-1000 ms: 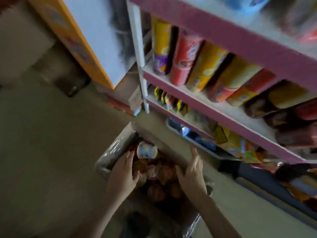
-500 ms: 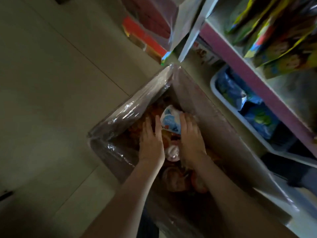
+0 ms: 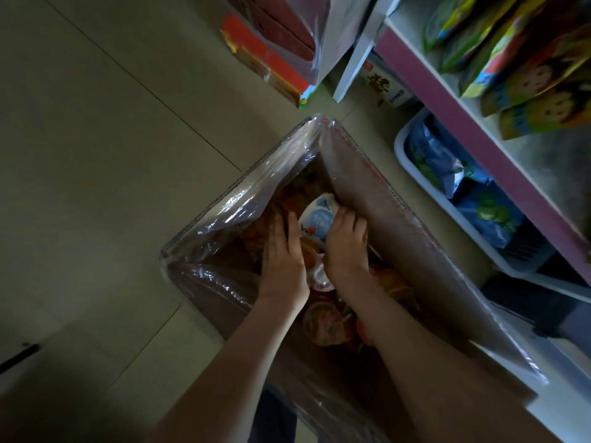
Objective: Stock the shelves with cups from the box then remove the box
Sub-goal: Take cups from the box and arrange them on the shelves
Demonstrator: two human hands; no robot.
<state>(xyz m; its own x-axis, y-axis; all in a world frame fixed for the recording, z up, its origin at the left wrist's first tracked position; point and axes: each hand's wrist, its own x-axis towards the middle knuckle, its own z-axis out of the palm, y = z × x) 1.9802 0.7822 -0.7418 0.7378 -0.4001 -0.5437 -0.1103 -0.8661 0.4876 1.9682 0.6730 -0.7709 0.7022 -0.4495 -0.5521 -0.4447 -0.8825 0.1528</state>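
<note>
Reaching into the film-wrapped cardboard box [image 3: 399, 225] — right hand [image 3: 347, 243] curled over a white-and-blue cup [image 3: 315, 219] lying atop the others, left hand [image 3: 284, 254] flat-fingered just beside it — seemingly the picking step; next calls for lifting it clear to the pink-edged shelf [image 3: 460, 123].

No text is legible in full. White-and-blue cup [image 3: 316, 219] at the centre of the view, in the box [image 3: 399, 225]: a few dark and red marks on its side, letter-like but too blurred to spell out. Small pale carton [image 3: 383, 86] at 1 o'clock, beneath the shelf [image 3: 463, 123]: bold dark characters above a blue strip of print, both unreadable; snack bags [image 3: 527, 81] at 2 o'clock carry cartoon faces, and any wording on them is smeared.
</note>
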